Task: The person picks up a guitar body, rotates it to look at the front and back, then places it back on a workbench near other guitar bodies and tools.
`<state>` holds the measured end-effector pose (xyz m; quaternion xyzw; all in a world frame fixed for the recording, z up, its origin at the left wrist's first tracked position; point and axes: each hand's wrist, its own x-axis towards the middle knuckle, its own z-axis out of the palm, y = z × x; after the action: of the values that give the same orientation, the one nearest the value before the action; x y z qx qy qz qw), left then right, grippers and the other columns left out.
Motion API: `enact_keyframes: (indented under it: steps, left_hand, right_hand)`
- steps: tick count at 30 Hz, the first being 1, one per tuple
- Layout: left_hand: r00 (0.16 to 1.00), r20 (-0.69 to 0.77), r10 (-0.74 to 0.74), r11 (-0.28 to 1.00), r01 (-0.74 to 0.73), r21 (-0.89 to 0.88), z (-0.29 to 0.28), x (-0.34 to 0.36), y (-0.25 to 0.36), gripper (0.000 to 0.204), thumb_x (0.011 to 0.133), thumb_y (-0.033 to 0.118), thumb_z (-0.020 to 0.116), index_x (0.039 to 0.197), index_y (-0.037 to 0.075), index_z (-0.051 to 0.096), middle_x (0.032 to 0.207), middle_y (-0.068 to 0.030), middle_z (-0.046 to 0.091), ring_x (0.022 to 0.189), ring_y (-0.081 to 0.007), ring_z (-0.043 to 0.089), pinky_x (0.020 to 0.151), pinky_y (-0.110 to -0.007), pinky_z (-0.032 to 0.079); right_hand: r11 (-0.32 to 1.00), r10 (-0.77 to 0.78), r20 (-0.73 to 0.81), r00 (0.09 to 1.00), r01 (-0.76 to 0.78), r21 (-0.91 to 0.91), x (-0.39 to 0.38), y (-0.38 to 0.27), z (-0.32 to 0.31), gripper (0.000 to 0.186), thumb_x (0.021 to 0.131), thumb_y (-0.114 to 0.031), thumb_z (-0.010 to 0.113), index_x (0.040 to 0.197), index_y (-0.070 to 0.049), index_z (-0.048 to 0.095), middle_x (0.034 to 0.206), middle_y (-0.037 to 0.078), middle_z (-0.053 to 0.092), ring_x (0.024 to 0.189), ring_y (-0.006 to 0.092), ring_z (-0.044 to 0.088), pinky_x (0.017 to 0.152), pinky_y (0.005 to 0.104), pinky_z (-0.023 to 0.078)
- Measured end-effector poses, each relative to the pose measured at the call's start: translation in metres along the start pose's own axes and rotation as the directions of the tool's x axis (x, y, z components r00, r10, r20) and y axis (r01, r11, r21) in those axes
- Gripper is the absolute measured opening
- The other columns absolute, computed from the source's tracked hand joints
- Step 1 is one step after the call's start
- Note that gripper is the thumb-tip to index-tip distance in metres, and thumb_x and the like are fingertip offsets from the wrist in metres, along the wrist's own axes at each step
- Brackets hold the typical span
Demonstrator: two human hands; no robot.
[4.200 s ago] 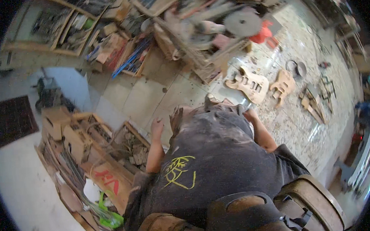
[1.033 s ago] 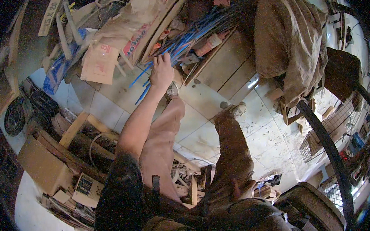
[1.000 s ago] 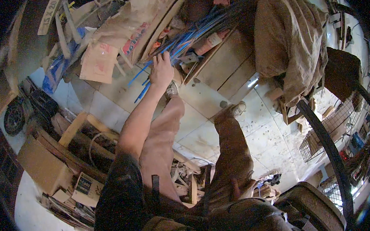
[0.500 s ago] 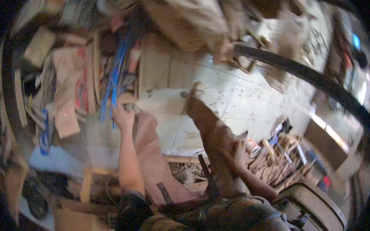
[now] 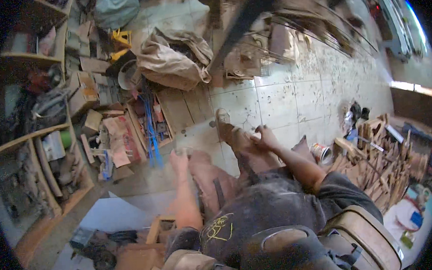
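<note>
My left hand (image 5: 179, 159) hangs beside my left leg, its fingers closed around a small, pale, blurred thing at the fingertips that I cannot make out. In front of my right thigh is my right hand (image 5: 266, 139), fingers loosely bent and apart, with nothing visible in it. Brown trousers (image 5: 211, 172) cover my legs, and one shoe (image 5: 222, 117) shows on the tiled floor. Ahead of the left hand, a bundle of blue strips (image 5: 151, 126) lies beside flat wooden boards (image 5: 187, 104).
A wooden shelf (image 5: 30, 134) with clutter stands left. Cardboard boxes (image 5: 82, 91) and a cloth sack (image 5: 174, 58) lie ahead. To the right are a pile of wood offcuts (image 5: 376, 162) and a tin can (image 5: 321, 153). A dark, blurred bar (image 5: 248, 19) crosses the upper view.
The view has swung left, bringing the shelf in. My right hand has come forward from beside the thigh to in front of it. My left hand is still low beside the left leg.
</note>
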<state>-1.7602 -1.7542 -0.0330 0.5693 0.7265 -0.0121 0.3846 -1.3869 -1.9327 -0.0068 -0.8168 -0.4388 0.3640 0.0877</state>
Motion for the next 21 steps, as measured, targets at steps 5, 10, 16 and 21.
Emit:
enact_keyframes:
  steps: [5, 10, 16, 21]
  left_hand:
    - [0.981, -0.013, 0.192, 0.98, -0.191, 0.062, 0.01, -0.039, 0.037, 0.069, 0.075, 0.03, 0.071, 0.132, -0.001, 0.049, 0.13, -0.0276, 0.051, 0.125, -0.0414, 0.046, 0.107, -0.046, 0.038]
    - [0.956, 0.097, 0.276, 0.946, -0.288, 0.151, 0.012, -0.071, 0.06, 0.07, 0.076, 0.026, 0.072, 0.135, -0.002, 0.046, 0.132, -0.0248, 0.052, 0.126, -0.0384, 0.047, 0.107, -0.044, 0.038]
    - [0.996, 0.088, -0.013, 0.996, 0.005, 0.092, 0.028, -0.059, -0.05, 0.073, 0.078, 0.032, 0.071, 0.138, -0.001, 0.045, 0.135, -0.0247, 0.052, 0.125, -0.0379, 0.05, 0.106, -0.042, 0.039]
    - [0.982, 0.155, 0.106, 0.957, -0.143, 0.251, 0.036, -0.132, -0.059, 0.072, 0.079, 0.032, 0.068, 0.138, -0.002, 0.044, 0.134, -0.0246, 0.053, 0.124, -0.0381, 0.051, 0.105, -0.042, 0.04]
  right_hand:
    - [0.961, 0.199, -0.144, 0.969, -0.164, 0.224, -0.027, 0.01, -0.049, 0.048, 0.081, -0.039, 0.072, 0.106, 0.001, 0.06, 0.104, 0.022, 0.062, 0.1, 0.0357, 0.06, 0.086, 0.0434, 0.048]
    - [0.927, 0.336, -0.236, 0.912, -0.275, 0.256, -0.108, 0.076, -0.035, 0.048, 0.079, -0.039, 0.072, 0.106, 0.0, 0.062, 0.106, 0.024, 0.063, 0.099, 0.037, 0.061, 0.086, 0.0435, 0.049]
    - [0.84, 0.54, 0.062, 0.839, -0.542, 0.014, -0.215, 0.139, -0.016, 0.047, 0.076, -0.038, 0.071, 0.104, -0.001, 0.064, 0.11, 0.025, 0.063, 0.106, 0.0394, 0.059, 0.092, 0.0457, 0.048]
    - [0.725, 0.678, -0.056, 0.733, -0.655, 0.211, -0.25, 0.186, -0.02, 0.048, 0.073, -0.038, 0.075, 0.101, -0.001, 0.065, 0.102, 0.023, 0.067, 0.1, 0.0376, 0.063, 0.089, 0.043, 0.05]
